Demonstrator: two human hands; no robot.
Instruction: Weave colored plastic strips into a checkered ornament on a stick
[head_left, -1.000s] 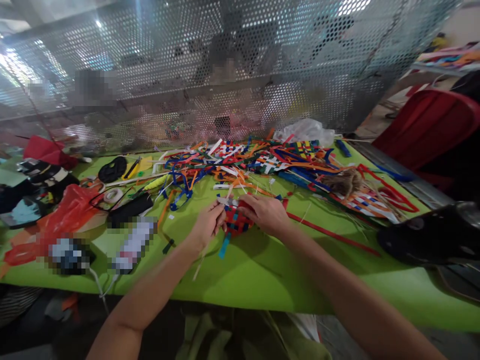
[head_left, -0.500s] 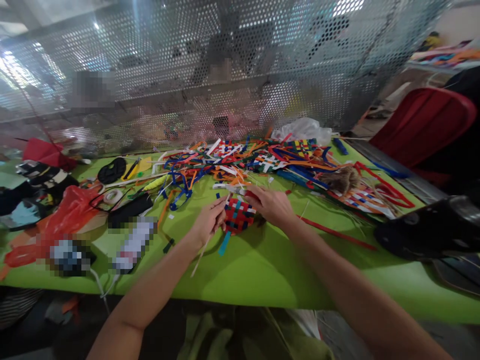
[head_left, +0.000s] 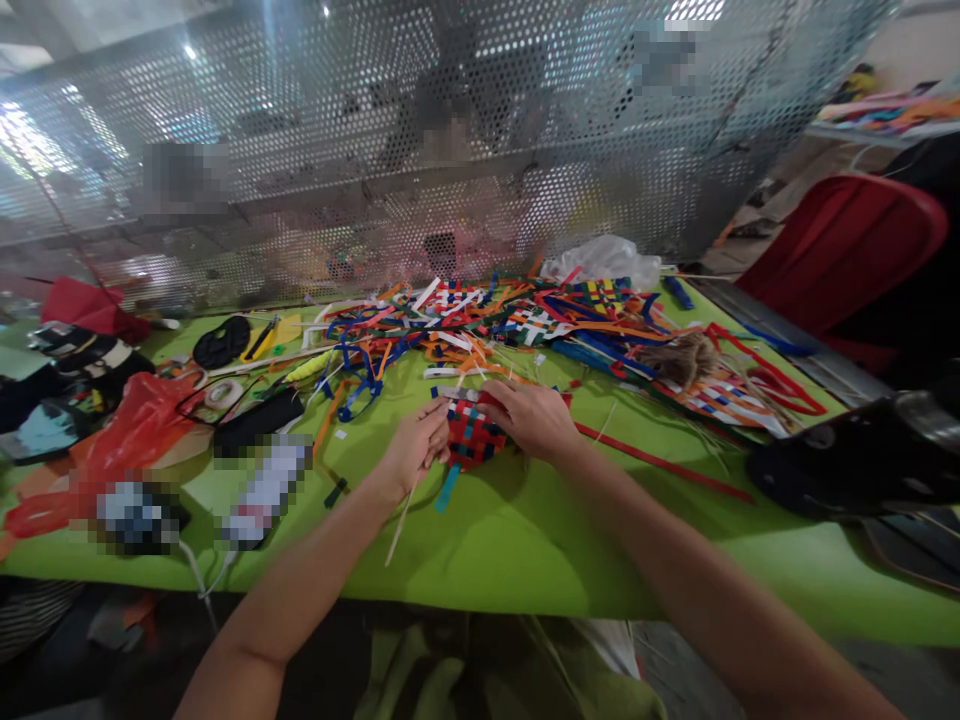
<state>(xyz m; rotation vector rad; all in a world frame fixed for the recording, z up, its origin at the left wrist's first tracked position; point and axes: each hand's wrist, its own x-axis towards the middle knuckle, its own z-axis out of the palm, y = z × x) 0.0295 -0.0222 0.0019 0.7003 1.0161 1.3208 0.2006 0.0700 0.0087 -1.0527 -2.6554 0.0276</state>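
A small woven piece in red, blue, white and teal lies on the green table between my hands, a teal strip end pointing toward me. My left hand is closed on a thin pale strip, whose tail hangs down below the fingers, at the piece's left edge. At its upper right, my right hand is closed round a tool with red handles, mostly hidden by the fingers. The tool's light metal end lies across the top of the woven piece, near the left fingertips.
Coloured strips are heaped along the back by a perforated metal screen. At left lie a red plastic bag, a tape roll and a black case. A black machine part stands at right; a red strip lies nearby.
My right hand and the tool have moved slightly left and down, onto the top of the woven piece. The pale strip's lower tail has shifted a little.
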